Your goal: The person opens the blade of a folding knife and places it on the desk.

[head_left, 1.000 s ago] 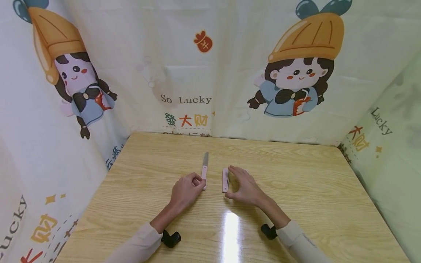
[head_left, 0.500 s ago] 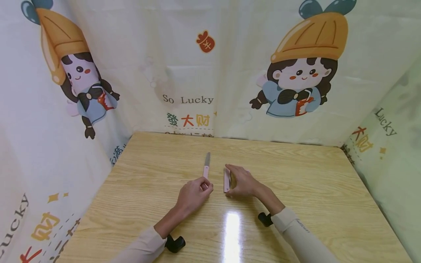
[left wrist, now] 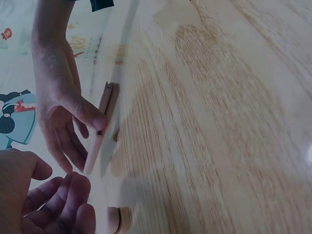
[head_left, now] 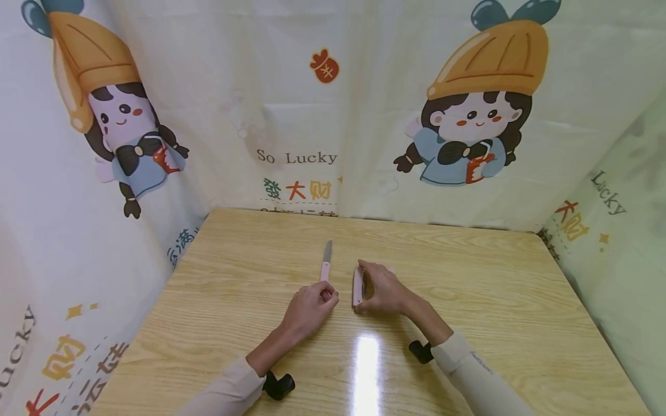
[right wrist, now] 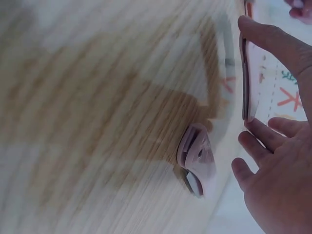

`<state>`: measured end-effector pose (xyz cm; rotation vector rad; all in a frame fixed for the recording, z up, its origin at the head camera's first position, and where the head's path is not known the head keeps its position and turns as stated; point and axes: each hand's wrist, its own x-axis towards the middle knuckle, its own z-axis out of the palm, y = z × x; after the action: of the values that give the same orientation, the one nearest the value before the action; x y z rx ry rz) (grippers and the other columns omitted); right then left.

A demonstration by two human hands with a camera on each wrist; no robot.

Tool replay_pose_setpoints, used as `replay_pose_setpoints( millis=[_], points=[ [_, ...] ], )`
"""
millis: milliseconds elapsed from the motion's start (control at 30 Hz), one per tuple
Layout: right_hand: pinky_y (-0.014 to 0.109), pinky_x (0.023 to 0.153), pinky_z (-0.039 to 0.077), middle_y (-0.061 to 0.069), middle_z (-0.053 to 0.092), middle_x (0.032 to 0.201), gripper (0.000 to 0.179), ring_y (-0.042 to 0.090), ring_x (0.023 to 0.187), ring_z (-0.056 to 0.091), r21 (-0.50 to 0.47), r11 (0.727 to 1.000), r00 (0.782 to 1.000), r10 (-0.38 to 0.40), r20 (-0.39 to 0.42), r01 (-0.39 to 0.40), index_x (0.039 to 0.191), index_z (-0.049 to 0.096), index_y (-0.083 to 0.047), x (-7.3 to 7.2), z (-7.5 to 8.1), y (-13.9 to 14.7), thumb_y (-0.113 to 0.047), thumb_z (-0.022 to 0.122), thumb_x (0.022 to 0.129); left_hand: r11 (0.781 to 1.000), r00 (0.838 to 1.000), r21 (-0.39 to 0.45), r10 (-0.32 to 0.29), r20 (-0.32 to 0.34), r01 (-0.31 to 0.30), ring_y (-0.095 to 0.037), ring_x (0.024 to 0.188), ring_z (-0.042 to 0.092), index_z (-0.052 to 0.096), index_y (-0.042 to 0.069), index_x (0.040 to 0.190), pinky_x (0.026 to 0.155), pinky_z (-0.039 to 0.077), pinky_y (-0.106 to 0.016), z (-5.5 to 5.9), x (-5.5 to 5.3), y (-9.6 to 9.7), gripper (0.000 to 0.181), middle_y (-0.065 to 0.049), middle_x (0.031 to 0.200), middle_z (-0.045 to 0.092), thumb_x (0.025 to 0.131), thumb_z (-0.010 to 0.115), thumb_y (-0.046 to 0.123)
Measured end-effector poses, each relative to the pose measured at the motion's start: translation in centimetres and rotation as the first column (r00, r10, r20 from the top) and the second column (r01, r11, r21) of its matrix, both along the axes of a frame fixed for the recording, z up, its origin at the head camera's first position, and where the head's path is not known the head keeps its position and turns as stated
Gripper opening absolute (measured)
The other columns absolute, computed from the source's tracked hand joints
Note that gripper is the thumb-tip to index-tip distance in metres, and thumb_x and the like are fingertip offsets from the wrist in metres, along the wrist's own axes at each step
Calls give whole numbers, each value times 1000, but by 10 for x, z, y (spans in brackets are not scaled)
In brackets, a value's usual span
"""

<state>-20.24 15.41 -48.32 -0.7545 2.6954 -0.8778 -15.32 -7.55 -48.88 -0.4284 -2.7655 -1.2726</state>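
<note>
A small knife [head_left: 327, 254] with a grey blade and pink handle lies on the table, blade pointing away. My left hand [head_left: 309, 306] hovers over the handle's near part and hides it in the head view. In the left wrist view its fingers curl loosely around nothing, apart from the handle end [left wrist: 113, 219]. My right hand [head_left: 385, 289] pinches a slim pink folding tool [head_left: 357, 287] by its two ends, thumb at the near end. A lengthwise slot shows along this tool [right wrist: 246, 78] in the right wrist view; its exact kind is unclear.
Below the right hand, a second pink piece [right wrist: 197, 151] with a slot and a silvery part lies on the wooden table [head_left: 250, 248]; the hand mostly hides it in the head view. Printed curtains [head_left: 364, 115] border the table at the back and sides.
My left hand has left the knife's handle and moved slightly right and nearer. The right thumb and fingers have closed onto the pink folding tool, which now tilts slightly.
</note>
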Motion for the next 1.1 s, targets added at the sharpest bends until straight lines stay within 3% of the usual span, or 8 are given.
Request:
replay_pose_setpoints(
  millis=[133, 267, 400, 467, 633, 800, 933, 1100],
  points=[
    [59, 111, 30, 18, 38, 156, 111, 38, 143, 33, -50, 999, 1000, 19, -20, -20, 157, 29, 2, 10, 2, -1, -34, 94, 74, 998, 1000, 61, 4, 27, -6, -5, 71, 60, 71, 5, 110, 63, 50, -27, 0, 0, 2, 21, 7, 86, 64, 97, 63, 19],
    [58, 111, 31, 17, 37, 156, 111, 37, 143, 33, -81, 996, 999, 35, -40, -38, 157, 29, 1, 22, 5, -2, -33, 94, 73, 980, 991, 200, -49, 126, 23, -12, 73, 66, 66, -3, 122, 62, 53, -29, 1, 0, 5, 32, 2, 93, 66, 98, 62, 19],
    [59, 111, 30, 17, 37, 157, 109, 37, 144, 32, -96, 994, 998, 49, -45, -53, 157, 29, 0, 31, 7, -4, -30, 94, 74, 939, 959, 342, -117, 257, 22, -26, 76, 70, 58, -8, 130, 62, 57, -35, 1, -1, 8, 42, -5, 96, 67, 97, 66, 17],
    [58, 112, 30, 17, 37, 157, 108, 37, 144, 31, -102, 993, 997, 59, -47, -64, 157, 29, 0, 35, 8, -4, -29, 94, 75, 918, 945, 396, -147, 291, 20, -29, 76, 70, 54, -12, 132, 63, 58, -39, 1, -1, 10, 46, -8, 96, 67, 96, 67, 15],
    [55, 112, 32, 17, 37, 156, 106, 35, 144, 32, -103, 990, 992, 91, -86, -100, 156, 30, 1, 43, 8, -6, -27, 93, 76, 862, 911, 506, -233, 341, 31, -20, 66, 66, 57, -17, 125, 59, 57, -34, -2, -1, 16, 41, -12, 83, 69, 96, 68, 10],
    [53, 112, 32, 16, 38, 155, 105, 33, 143, 33, -111, 987, 987, 104, -121, -118, 155, 31, 1, 48, 8, -6, -28, 93, 75, 827, 880, 561, -284, 380, 24, -11, 59, 60, 59, -18, 118, 53, 53, -25, -4, 0, 19, 32, -8, 74, 68, 95, 65, 2],
    [54, 111, 34, 16, 36, 156, 106, 33, 143, 32, -150, 984, 993, 87, -83, -99, 156, 29, -1, 53, 9, -3, -30, 92, 76, 816, 873, 578, -299, 386, 24, -10, 59, 60, 60, -17, 116, 52, 53, -24, -4, 1, 20, 28, -8, 73, 67, 94, 65, 0],
    [60, 109, 33, 13, 28, 160, 101, 34, 145, 27, -232, 973, 997, 6, 74, 11, 159, 26, -7, 58, 9, 3, -42, 84, 85, 810, 869, 586, -309, 388, 26, -11, 60, 61, 62, -16, 115, 54, 54, -26, -3, 1, 21, 27, -8, 72, 67, 96, 65, 3]
  ],
)
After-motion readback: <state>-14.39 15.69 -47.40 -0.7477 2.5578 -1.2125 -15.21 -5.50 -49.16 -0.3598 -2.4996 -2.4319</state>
